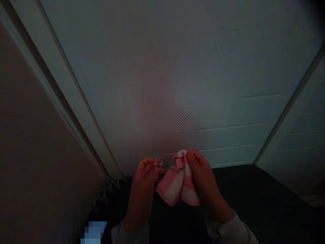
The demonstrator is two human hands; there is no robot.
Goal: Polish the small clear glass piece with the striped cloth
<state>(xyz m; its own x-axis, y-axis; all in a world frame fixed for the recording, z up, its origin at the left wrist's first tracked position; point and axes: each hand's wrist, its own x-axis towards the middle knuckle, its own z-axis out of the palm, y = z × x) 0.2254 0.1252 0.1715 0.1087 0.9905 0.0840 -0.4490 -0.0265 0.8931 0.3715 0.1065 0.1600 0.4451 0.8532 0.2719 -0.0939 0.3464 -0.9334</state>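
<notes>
A small clear glass (158, 163) with a stem stands upright in the grip of my left hand (145, 179), whose fingers close around it. Just to its right, my right hand (203, 173) pinches the top of a pink and white striped cloth (179, 183). The cloth hangs down in folds, its left edge close to the foot of the glass. Whether cloth and glass touch is hard to tell in the dim light.
Behind the hands rises a pale panel (152, 84) with embossed hearts and lines. Below lies a dark surface (241, 189). Leafy greenery (108, 186) sits at the lower left, with a pixelated bluish patch (93, 232) below it. A reddish-brown wall (33, 135) fills the left side.
</notes>
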